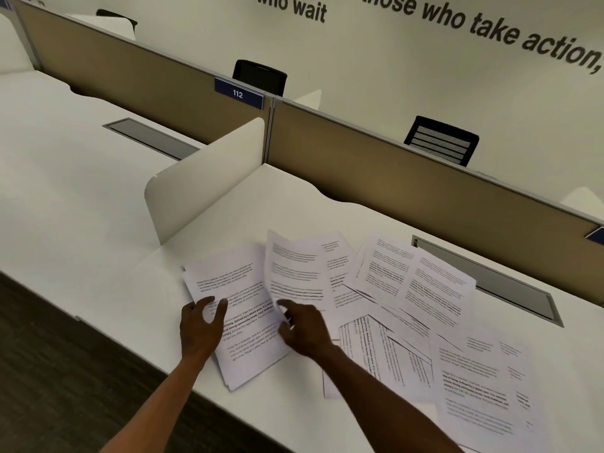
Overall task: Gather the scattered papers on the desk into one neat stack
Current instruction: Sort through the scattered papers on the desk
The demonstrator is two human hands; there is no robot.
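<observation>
A small stack of printed papers (242,308) lies on the white desk (287,204), near its front edge. My left hand (199,325) grips the stack's left edge, thumb on top. My right hand (304,328) holds a single printed sheet (294,273) by its lower edge; the sheet is lifted and blurred, just right of the stack. More printed sheets (425,315) lie scattered and overlapping across the right part of the desk, reaching its front right corner.
A low white divider (209,178) stands left of the papers, and a tan partition (408,188) runs along the back. A grey cable tray lid (490,279) sits in the desk behind the scattered sheets. Dark carpet (65,371) lies below the front edge.
</observation>
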